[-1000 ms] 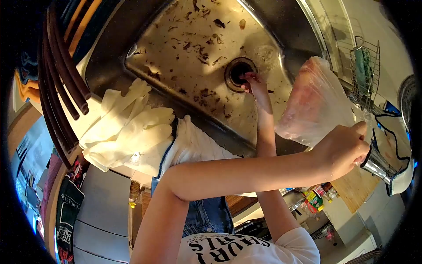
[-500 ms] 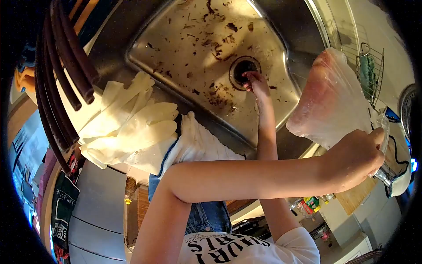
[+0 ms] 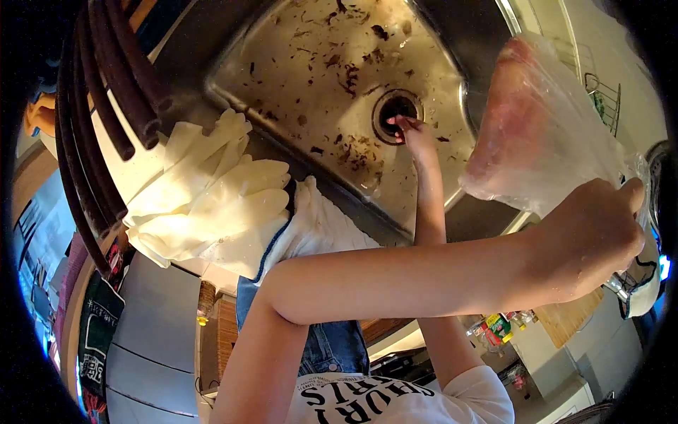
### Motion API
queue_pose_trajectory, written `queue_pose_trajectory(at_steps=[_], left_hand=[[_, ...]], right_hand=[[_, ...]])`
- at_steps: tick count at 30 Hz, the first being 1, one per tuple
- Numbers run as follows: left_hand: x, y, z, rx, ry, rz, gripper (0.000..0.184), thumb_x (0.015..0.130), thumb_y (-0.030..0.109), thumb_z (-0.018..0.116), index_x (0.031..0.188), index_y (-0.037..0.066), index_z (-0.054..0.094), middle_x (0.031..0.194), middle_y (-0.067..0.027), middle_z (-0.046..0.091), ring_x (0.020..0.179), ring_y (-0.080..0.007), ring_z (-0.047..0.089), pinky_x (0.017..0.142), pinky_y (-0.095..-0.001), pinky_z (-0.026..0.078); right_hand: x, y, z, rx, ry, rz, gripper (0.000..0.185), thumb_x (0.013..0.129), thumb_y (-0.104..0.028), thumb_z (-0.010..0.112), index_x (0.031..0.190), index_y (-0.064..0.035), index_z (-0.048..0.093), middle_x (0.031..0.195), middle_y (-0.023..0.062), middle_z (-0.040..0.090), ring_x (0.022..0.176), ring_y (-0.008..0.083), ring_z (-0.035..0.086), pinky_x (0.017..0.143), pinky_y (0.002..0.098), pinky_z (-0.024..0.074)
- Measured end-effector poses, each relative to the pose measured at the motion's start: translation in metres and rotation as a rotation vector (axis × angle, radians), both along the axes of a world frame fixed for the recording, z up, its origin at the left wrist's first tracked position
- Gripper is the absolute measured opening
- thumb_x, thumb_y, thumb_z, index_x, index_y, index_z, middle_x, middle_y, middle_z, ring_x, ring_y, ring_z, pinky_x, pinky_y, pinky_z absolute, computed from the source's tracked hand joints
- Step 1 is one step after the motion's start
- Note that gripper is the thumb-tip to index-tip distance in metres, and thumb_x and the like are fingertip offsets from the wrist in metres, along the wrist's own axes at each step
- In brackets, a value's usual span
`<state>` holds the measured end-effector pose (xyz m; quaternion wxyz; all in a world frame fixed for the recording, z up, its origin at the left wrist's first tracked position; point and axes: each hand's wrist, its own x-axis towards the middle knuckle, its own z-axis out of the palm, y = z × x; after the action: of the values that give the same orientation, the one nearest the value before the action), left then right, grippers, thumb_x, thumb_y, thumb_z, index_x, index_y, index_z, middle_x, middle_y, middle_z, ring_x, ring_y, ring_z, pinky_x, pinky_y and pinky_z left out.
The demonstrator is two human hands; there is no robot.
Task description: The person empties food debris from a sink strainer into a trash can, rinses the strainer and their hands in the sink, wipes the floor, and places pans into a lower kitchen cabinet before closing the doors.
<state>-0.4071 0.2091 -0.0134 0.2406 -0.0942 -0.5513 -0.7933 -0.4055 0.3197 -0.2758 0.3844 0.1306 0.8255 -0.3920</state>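
My left hand (image 3: 600,237) reaches across to the right, its fingers closed around the gathered top of a clear plastic bag (image 3: 568,159). Inside the bag lies a pinkish-red piece that looks like raw meat (image 3: 512,116); the bag hangs over the sink's right edge. My right hand (image 3: 415,136) is down in the steel sink (image 3: 282,92), bent fingers at the drain (image 3: 397,113). A gap shows between thumb and fingers, and I see nothing held there. Dark wet scraps (image 3: 357,152) lie scattered over the sink floor.
Cream rubber gloves (image 3: 219,191) and a white cloth (image 3: 321,219) lie along the sink's near left edge. Dark brown rods (image 3: 106,106) jut in at upper left. A wire rack (image 3: 607,102) stands at right, with a wooden board (image 3: 571,314) lower down.
My left hand has moved right and slightly up, drawing the bag's top with it. The bag is stretched longer. My right hand stays at the drain. Some scraps near the top of the sink have shifted.
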Motion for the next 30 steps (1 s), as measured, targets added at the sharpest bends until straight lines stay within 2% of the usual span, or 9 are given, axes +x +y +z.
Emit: queue_pose_trajectory(at_steps=[3, 6, 7, 10, 20, 23, 26, 28, 30], left_hand=[[-0.002, -0.006, -0.003, -0.064, 0.032, 0.028, 0.012, 0.055, 0.011, 0.059, 0.058, 0.000, 0.058, 0.071, -0.0183, 0.050, 0.057, -0.0300, 0.055, 0.050, -0.0365, 0.046], [-0.004, -0.007, -0.003, -0.041, 0.077, 0.063, 0.011, 0.055, 0.012, 0.058, 0.059, 0.002, 0.058, 0.071, -0.0183, 0.050, 0.057, -0.0294, 0.055, 0.049, -0.0362, 0.046], [-0.005, -0.007, -0.003, -0.001, 0.098, 0.081, 0.010, 0.055, 0.012, 0.058, 0.060, 0.003, 0.058, 0.071, -0.0182, 0.050, 0.057, -0.0291, 0.055, 0.049, -0.0359, 0.046], [-0.005, -0.007, -0.003, 0.026, 0.080, 0.098, 0.010, 0.056, 0.012, 0.058, 0.062, 0.004, 0.058, 0.070, -0.0178, 0.051, 0.057, -0.0285, 0.055, 0.049, -0.0349, 0.046], [-0.003, -0.005, 0.001, -0.082, 0.032, 0.132, 0.014, 0.055, 0.012, 0.058, 0.065, 0.003, 0.061, 0.067, -0.0163, 0.051, 0.057, -0.0270, 0.055, 0.048, -0.0339, 0.046], [-0.003, -0.011, -0.001, -0.094, 0.103, -0.002, 0.015, 0.055, 0.012, 0.058, 0.066, 0.002, 0.061, 0.072, -0.0205, 0.053, 0.056, -0.0273, 0.055, 0.048, -0.0338, 0.046], [0.000, -0.021, 0.002, -0.197, 0.100, -0.031, 0.017, 0.070, 0.011, 0.052, 0.082, -0.001, 0.054, 0.076, -0.0148, 0.053, 0.055, -0.0185, 0.054, 0.046, -0.0280, 0.046], [0.001, -0.025, 0.002, -0.264, 0.097, -0.050, 0.018, 0.080, 0.010, 0.049, 0.092, -0.004, 0.049, 0.078, -0.0110, 0.054, 0.055, -0.0127, 0.053, 0.045, -0.0242, 0.047], [0.001, -0.025, 0.002, -0.191, 0.087, -0.053, 0.016, 0.079, 0.008, 0.050, 0.088, -0.005, 0.050, 0.076, -0.0105, 0.053, 0.052, -0.0103, 0.051, 0.042, -0.0209, 0.045]], right_hand=[[0.001, 0.006, -0.010, -0.011, 0.051, 0.028, 0.023, 0.084, -0.018, 0.049, 0.087, 0.0010, 0.061, 0.071, 0.0042, 0.058, 0.058, 0.0094, 0.051, 0.055, 0.0205, 0.0411], [0.001, 0.033, -0.048, 0.026, 0.163, 0.072, 0.021, 0.084, -0.015, 0.050, 0.087, 0.0035, 0.060, 0.077, 0.0072, 0.061, 0.067, 0.0113, 0.056, 0.060, 0.0207, 0.0428], [0.001, 0.035, -0.050, 0.081, 0.240, 0.114, 0.021, 0.083, -0.014, 0.050, 0.087, 0.0044, 0.060, 0.080, 0.0086, 0.062, 0.072, 0.0126, 0.058, 0.063, 0.0210, 0.0434], [0.001, 0.030, -0.040, 0.137, 0.252, 0.152, 0.022, 0.083, -0.014, 0.049, 0.087, 0.0047, 0.060, 0.079, 0.0089, 0.062, 0.075, 0.0144, 0.059, 0.067, 0.0223, 0.0434], [0.001, 0.023, -0.024, 0.201, 0.252, 0.194, 0.023, 0.084, -0.014, 0.048, 0.087, 0.0055, 0.060, 0.079, 0.0104, 0.062, 0.073, 0.0146, 0.059, 0.069, 0.0239, 0.0437], [0.003, 0.021, -0.024, 0.082, 0.242, 0.137, 0.023, 0.084, -0.013, 0.049, 0.088, 0.0068, 0.059, 0.079, 0.0111, 0.062, 0.074, 0.0154, 0.059, 0.068, 0.0243, 0.0442], [0.004, 0.012, -0.014, 0.060, 0.216, 0.087, 0.022, 0.083, -0.013, 0.050, 0.089, 0.0076, 0.058, 0.079, 0.0115, 0.062, 0.074, 0.0156, 0.059, 0.068, 0.0241, 0.0442], [0.005, 0.016, -0.021, 0.115, 0.268, 0.140, 0.022, 0.083, -0.012, 0.050, 0.088, 0.0079, 0.058, 0.078, 0.0114, 0.062, 0.073, 0.0148, 0.059, 0.066, 0.0240, 0.0443], [0.006, 0.019, -0.027, 0.146, 0.303, 0.153, 0.022, 0.083, -0.012, 0.050, 0.087, 0.0076, 0.058, 0.077, 0.0111, 0.062, 0.072, 0.0142, 0.059, 0.066, 0.0240, 0.0444]])
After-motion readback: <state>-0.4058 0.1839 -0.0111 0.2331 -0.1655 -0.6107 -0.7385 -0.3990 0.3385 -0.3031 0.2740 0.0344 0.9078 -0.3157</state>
